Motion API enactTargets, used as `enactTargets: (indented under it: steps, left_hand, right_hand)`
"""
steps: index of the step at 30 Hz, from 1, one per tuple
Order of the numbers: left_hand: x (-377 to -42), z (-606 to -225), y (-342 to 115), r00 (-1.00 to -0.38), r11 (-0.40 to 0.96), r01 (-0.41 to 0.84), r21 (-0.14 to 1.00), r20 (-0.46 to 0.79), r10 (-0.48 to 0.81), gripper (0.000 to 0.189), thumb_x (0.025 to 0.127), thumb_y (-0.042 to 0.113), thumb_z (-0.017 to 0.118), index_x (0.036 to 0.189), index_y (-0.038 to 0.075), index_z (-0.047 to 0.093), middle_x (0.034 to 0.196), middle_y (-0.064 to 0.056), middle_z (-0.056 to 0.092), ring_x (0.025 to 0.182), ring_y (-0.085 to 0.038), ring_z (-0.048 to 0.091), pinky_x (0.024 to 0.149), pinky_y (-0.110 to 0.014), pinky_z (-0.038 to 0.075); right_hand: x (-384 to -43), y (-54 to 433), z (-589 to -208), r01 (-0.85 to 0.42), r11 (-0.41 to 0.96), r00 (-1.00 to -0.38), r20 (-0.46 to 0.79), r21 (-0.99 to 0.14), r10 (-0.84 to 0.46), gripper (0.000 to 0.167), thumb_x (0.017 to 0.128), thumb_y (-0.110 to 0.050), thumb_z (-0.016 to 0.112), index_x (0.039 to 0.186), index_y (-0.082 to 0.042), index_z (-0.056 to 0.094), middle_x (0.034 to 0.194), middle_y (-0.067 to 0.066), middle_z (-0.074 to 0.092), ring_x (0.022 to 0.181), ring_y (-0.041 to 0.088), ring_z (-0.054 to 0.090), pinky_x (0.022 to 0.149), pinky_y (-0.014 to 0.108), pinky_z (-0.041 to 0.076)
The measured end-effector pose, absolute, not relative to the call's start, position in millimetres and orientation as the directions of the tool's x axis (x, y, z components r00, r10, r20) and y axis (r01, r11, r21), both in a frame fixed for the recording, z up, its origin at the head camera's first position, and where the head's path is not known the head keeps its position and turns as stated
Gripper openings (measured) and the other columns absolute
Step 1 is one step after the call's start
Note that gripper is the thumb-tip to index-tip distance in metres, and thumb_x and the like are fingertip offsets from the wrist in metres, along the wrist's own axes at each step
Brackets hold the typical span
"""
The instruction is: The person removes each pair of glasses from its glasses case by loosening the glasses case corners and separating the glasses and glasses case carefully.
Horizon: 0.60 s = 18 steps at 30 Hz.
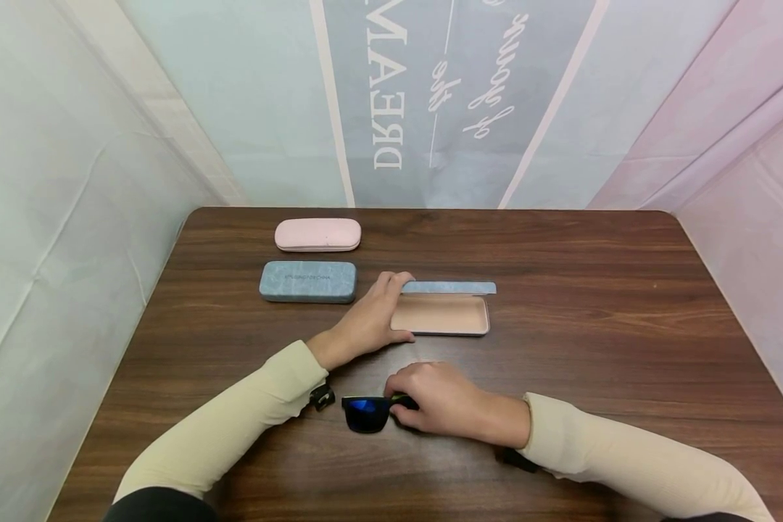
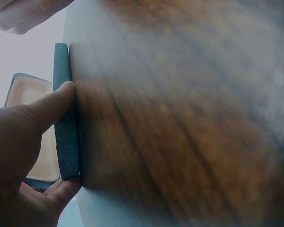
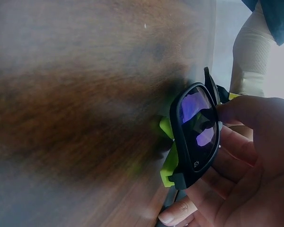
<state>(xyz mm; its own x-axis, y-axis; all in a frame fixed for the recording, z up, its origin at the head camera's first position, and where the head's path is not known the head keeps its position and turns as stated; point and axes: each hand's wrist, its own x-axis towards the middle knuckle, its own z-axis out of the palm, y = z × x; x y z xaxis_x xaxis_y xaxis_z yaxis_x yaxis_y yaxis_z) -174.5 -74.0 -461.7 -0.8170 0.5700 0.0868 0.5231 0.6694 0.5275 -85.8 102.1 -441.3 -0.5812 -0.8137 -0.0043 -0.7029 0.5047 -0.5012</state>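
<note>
An opened blue glasses case (image 1: 446,316) with a cream lining lies on the table, its lid (image 1: 453,288) raised along the far side. My left hand (image 1: 372,319) grips the case's left end. In the left wrist view, the thumb (image 2: 54,104) lies against the blue side wall (image 2: 67,146) and fingertips show at its corner. Nearer my body, my right hand (image 1: 444,399) holds black sunglasses (image 1: 367,415) with blue mirrored lenses. The right wrist view shows yellow-green temples (image 3: 169,165) behind the dark frame, close to the tabletop; the thumb overlaps one lens.
To the left of the opened case lies a closed blue glasses case (image 1: 308,281). Behind that sits a closed pink glasses case (image 1: 317,234). The brown wooden table (image 1: 600,326) runs back to a printed cloth (image 1: 424,188), with pale cloth walls on both sides.
</note>
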Motion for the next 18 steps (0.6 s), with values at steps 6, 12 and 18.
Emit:
enactTargets:
  steps: [6,12,18]
  left_hand:
    - [-174.6,-461.5,-73.4,-0.818,0.676,0.524,0.519,0.083,0.570,0.096,0.081,0.033,0.088,0.151,0.010,0.027,0.137,-0.018,0.041,0.118,-0.028,0.051,0.098,-0.041,0.048]
    - [-174.4,-462.4,-73.5,-0.817,0.674,0.526,0.518,0.088,0.570,0.096,0.081,0.033,0.088,0.151,0.011,0.027,0.137,-0.018,0.041,0.117,-0.028,0.051,0.097,-0.041,0.049]
    - [-174.4,-463.4,-74.0,-0.816,0.673,0.527,0.519,0.089,0.571,0.096,0.081,0.033,0.089,0.151,0.011,0.027,0.136,-0.018,0.042,0.117,-0.028,0.052,0.096,-0.041,0.049]
  right_hand:
    - [-85.7,102.2,-441.1,-0.700,0.504,-0.583,-0.002,-0.506,-0.813,0.006,0.093,-0.020,0.073,0.099,-0.020,0.073,0.093,-0.010,0.070,0.081,0.001,0.061,0.073,0.026,0.053]
    - [-86.1,102.0,-442.9,-0.707,0.494,-0.577,0.007,-0.507,-0.817,0.006,0.093,-0.019,0.074,0.099,-0.019,0.073,0.092,-0.010,0.070,0.080,0.001,0.061,0.072,0.026,0.053]
    - [-85.5,102.1,-443.8,-0.710,0.488,-0.574,0.015,-0.507,-0.819,0.006,0.092,-0.018,0.074,0.098,-0.019,0.073,0.091,-0.010,0.069,0.079,0.001,0.061,0.072,0.027,0.053]
